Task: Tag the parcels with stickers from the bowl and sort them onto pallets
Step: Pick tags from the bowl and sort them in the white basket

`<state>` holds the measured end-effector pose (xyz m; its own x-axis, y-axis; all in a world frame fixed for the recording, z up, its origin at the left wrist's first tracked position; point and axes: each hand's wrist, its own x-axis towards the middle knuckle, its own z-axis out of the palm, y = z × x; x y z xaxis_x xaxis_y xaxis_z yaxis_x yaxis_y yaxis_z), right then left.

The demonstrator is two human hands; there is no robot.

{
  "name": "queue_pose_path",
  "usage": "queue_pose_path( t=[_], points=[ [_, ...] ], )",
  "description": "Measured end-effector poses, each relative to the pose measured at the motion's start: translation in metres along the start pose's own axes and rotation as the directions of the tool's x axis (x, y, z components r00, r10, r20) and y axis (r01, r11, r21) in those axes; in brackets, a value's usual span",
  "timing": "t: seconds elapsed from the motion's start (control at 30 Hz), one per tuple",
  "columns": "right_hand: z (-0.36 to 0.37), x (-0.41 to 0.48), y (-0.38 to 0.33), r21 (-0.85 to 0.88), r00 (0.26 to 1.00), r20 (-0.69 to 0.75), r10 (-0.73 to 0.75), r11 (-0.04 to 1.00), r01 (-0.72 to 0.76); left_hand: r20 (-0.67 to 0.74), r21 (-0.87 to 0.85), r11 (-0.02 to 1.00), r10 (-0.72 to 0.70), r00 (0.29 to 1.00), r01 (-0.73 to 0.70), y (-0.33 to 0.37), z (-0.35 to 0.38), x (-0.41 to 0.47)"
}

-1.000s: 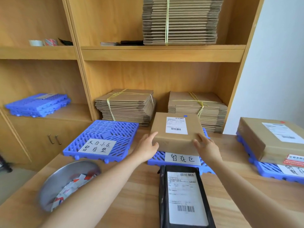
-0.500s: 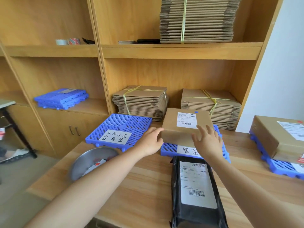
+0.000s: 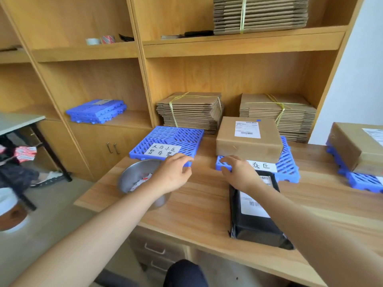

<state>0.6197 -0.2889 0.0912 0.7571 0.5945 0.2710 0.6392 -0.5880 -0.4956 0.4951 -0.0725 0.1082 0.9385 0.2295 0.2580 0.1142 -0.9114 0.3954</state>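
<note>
2 parcels look sorted: brown box (image 3: 248,146) sits on the middle pallet (image 3: 288,168), just beyond the fingertips of our right hand (image 3: 240,175), small blue tag (image 3: 258,120) by its label. Second box (image 3: 352,148) is on the right pallet (image 3: 360,180). Left to do: black parcel (image 3: 255,228) under our right wrist, no tag seen. Sticker bowl (image 3: 132,175) under our left hand (image 3: 174,175). Both hands hold nothing, fingers loosely curled. Wooden table (image 3: 199,204); shelving (image 3: 238,44) with bundled flat cartons (image 3: 190,110) behind.

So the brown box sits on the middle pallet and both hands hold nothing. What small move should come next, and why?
Probably the left hand should drop into the metal bowl by its wrist and pinch one sticker. The black parcel lies on the table, on no pallet, so it seems the next one to tag; the right hand hovers at its far end.
</note>
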Motion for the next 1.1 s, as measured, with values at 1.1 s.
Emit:
queue_pose_path(
  t=[1.1],
  points=[
    [0.163,0.089,-0.200,-0.022,0.639,0.692,-0.337,0.874,0.486,-0.179,-0.274,0.877,-0.451,0.874,0.395,-0.161,-0.029,-0.055]
  ],
)
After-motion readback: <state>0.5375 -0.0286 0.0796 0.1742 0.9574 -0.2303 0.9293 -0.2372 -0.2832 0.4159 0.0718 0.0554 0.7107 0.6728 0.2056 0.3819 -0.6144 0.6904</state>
